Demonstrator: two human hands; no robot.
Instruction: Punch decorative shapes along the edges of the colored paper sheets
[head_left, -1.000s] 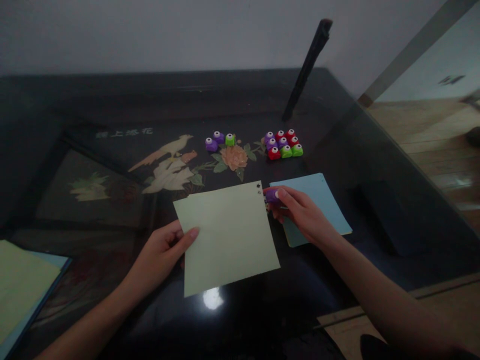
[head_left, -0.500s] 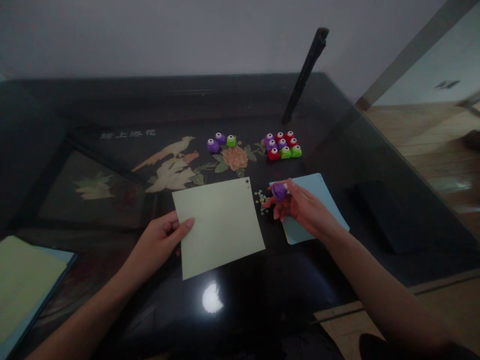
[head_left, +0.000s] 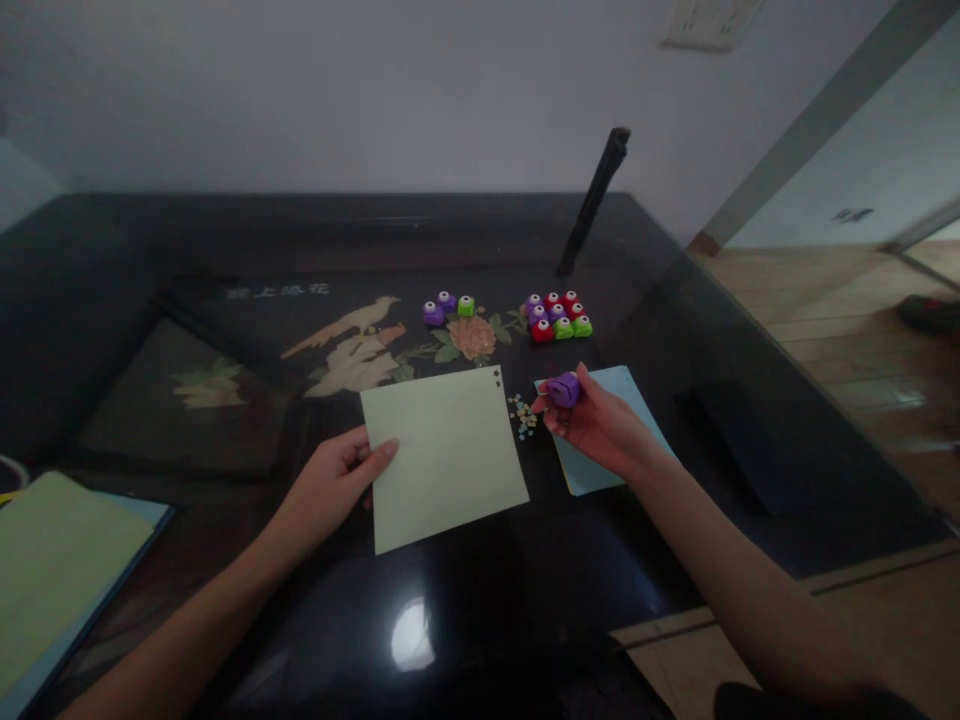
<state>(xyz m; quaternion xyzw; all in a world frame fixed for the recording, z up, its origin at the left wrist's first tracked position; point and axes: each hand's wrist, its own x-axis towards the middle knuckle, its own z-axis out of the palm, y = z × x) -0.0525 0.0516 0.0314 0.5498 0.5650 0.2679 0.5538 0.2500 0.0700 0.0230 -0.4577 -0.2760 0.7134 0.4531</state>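
My left hand (head_left: 337,482) pinches the left edge of a pale green paper sheet (head_left: 444,455) lying on the dark glass table (head_left: 225,250); small holes show in the sheet's top right corner. My right hand (head_left: 592,425) holds a small purple paper punch (head_left: 564,389) just above a light blue sheet (head_left: 600,420). Tiny paper cut-outs (head_left: 523,415) lie scattered between the two sheets.
Three punches (head_left: 448,307) and a cluster of several purple, red and green punches (head_left: 556,315) sit further back. A black stick (head_left: 592,200) leans at the rear. A stack of green and blue paper (head_left: 60,570) lies at the left. Wooden floor lies beyond the table's right edge.
My right hand pulled the purple punch off the green sheet's corner and turned it up. Cut-outs now lie on the table. The green sheet shifted slightly left and down.
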